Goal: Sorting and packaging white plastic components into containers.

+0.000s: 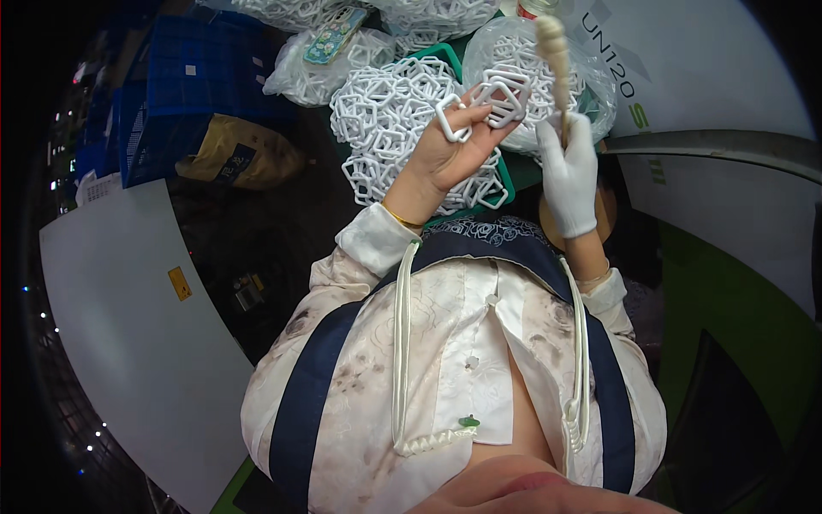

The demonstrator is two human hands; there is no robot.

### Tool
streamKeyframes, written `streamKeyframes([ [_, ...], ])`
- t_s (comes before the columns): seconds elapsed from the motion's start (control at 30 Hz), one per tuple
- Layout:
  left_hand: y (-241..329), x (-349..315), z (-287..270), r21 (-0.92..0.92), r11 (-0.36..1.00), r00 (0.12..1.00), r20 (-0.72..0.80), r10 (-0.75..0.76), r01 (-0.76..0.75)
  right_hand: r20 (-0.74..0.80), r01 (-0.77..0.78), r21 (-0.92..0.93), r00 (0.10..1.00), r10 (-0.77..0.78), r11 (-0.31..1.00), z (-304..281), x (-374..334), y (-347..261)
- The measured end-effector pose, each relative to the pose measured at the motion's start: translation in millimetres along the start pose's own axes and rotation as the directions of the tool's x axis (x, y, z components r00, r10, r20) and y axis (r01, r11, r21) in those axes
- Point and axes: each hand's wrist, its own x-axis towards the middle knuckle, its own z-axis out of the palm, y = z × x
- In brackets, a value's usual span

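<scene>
left hand [462, 152]: bare, holding a few white angular rings [514, 101] by the right edge of the green crate [508, 180]
right hand [572, 178]: gloved, gripping a knobbly beige stick [556, 64], right of crate

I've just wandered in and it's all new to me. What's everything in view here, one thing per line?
Loose frames: too many to count, white, heaped in the tray
Green tray: one, green, top centre
Plastic bags: several, clear, behind and beside the tray
Phone-like item: one, patterned case, on a bag
Blue crates: several, blue, upper left
Sack: one, brownish, by the crates
Panels: two large, pale, left and right
Held frames: several, white, in left hand
Ridged stick: one, cream, in right hand
Apron: one, dark blue, on the person
Left hand: one, bare, over the tray
Right hand: one, white-gloved, right of the tray
</scene>
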Motion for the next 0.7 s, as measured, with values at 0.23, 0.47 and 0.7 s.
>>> streamKeyframes([
  [0.23, 5.5, 0.8, -11.1, -0.055, 0.998, 0.993, 0.116, 0.015, -0.009, 0.067, -0.044, -0.145, 0.996, 0.054, 0.988, -14.1, -5.9, 6.6],
  [0.47, 13.7, 8.3, -19.8, -0.155, 0.984, 0.996, 0.004, -0.091, 0.090, 0.299, 0.034, -0.285, 0.953, 0.056, 0.958, -7.6, -23.3, -2.4],
  [0.7, 28.4, 41.3, 40.1, 0.706, 0.485, 0.782, 0.156, 0.604, -0.515, -0.108, -0.073, -0.195, 0.993, 0.053, 0.978, -52.2, -9.9, 15.9],
])
